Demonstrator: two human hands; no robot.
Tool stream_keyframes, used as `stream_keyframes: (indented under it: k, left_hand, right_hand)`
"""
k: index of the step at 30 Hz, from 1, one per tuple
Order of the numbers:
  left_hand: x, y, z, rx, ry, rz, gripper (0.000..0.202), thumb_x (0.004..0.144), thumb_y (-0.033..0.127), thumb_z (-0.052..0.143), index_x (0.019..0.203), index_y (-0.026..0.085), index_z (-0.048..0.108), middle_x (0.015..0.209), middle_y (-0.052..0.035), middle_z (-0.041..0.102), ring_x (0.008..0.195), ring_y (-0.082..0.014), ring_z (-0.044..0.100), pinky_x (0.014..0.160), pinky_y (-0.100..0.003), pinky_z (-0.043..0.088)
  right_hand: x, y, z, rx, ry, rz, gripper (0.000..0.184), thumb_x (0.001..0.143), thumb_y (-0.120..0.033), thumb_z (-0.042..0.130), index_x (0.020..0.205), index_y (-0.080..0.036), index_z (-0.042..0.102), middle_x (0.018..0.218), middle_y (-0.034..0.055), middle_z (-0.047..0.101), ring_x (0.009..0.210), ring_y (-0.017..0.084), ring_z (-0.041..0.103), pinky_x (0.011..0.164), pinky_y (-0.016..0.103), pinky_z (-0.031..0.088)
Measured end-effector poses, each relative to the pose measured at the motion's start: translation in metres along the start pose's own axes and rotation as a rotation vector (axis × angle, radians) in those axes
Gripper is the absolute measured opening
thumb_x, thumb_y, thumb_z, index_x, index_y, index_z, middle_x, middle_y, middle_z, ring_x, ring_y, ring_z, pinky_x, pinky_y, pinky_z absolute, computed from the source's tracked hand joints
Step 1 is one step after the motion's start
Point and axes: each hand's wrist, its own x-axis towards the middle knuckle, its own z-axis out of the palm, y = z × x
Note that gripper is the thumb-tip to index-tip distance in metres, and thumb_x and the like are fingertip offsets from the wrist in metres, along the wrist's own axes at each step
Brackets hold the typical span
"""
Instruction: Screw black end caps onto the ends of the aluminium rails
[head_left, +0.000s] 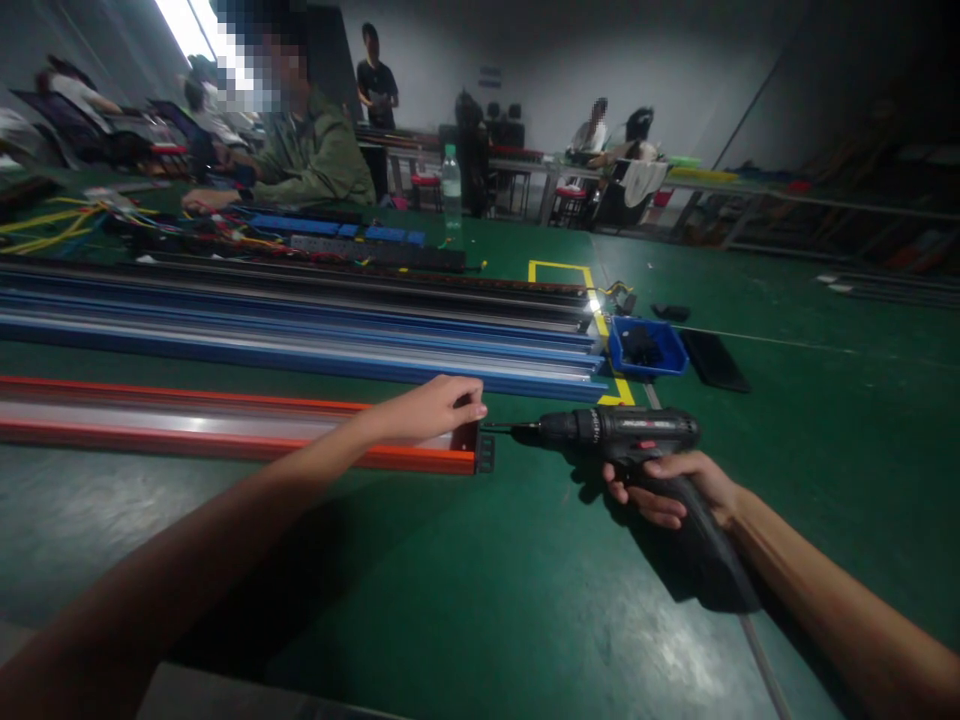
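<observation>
My right hand [675,485] is wrapped round the grip of a black cordless drill [637,432]. Its long thin bit points left, and the tip reaches the black end cap [486,453] on an orange metal channel [420,460]. Over that end of the channel lies my left hand [439,408], thumb and forefinger pinched together beside the bit's tip. What sits between those fingers is too small or hidden to make out. The channel lies flat on the green tabletop, with a pale inner face and orange side walls, and runs out of view to the left.
Behind the orange channel lie several blue channels [300,335] and black strips. A blue bin [649,347] with black parts stands beside yellow tape [616,388]. Further back are wires, a plastic bottle [451,190] and a person in a green jacket [322,150] across the table.
</observation>
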Motion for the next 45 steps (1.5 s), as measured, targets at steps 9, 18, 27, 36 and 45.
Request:
stream_keyframes:
  k: [9,18,27,36,45]
  left_hand:
    - [-0.0003,-0.0011,0.0011,0.004,-0.010,-0.010,0.037,0.100,0.050,0.051,0.082,0.018,0.056,0.079,-0.0001,0.061,0.070,-0.0136,0.051,0.065,-0.026,0.034]
    - [-0.0006,0.0003,-0.0004,-0.011,-0.014,-0.015,0.038,0.099,0.051,0.051,0.083,0.017,0.057,0.079,-0.0014,0.062,0.070,-0.0140,0.052,0.065,-0.026,0.035]
    - [0.0010,-0.0010,-0.0001,0.000,-0.014,-0.015,0.036,0.099,0.049,0.052,0.081,0.017,0.056,0.077,0.0006,0.060,0.071,-0.0134,0.051,0.066,-0.027,0.035]
    - [0.0001,0.0010,-0.0012,0.006,-0.009,-0.023,0.035,0.099,0.048,0.053,0.082,0.018,0.056,0.079,0.0005,0.061,0.072,-0.0136,0.051,0.067,-0.027,0.036]
    - [-0.0001,-0.0013,-0.0012,-0.005,-0.022,-0.028,0.037,0.099,0.051,0.052,0.084,0.018,0.057,0.080,-0.0002,0.063,0.071,-0.0137,0.052,0.066,-0.027,0.035]
  right_hand:
    - [0.0012,0.0019,-0.0033,0.009,0.012,-0.009,0.026,0.087,-0.023,0.064,0.099,-0.002,0.073,0.084,0.0130,0.069,0.042,0.004,0.044,0.044,0.018,0.050]
    - [0.0006,0.0015,-0.0014,0.016,0.037,-0.003,0.023,0.087,-0.022,0.062,0.097,-0.004,0.072,0.079,0.0075,0.066,0.041,0.003,0.046,0.047,0.018,0.053]
    - [0.0003,0.0019,-0.0024,0.021,0.016,-0.009,0.024,0.087,-0.021,0.063,0.096,-0.001,0.074,0.078,0.0072,0.065,0.040,0.003,0.045,0.046,0.018,0.053]
    - [-0.0005,0.0007,-0.0026,0.012,0.005,-0.011,0.024,0.090,-0.020,0.060,0.098,-0.001,0.074,0.079,0.0067,0.065,0.042,0.003,0.047,0.048,0.018,0.054]
    - [-0.0008,-0.0004,-0.0028,0.045,-0.039,-0.001,0.028,0.091,-0.018,0.057,0.108,0.000,0.071,0.085,0.0104,0.067,0.045,0.004,0.051,0.051,0.019,0.055]
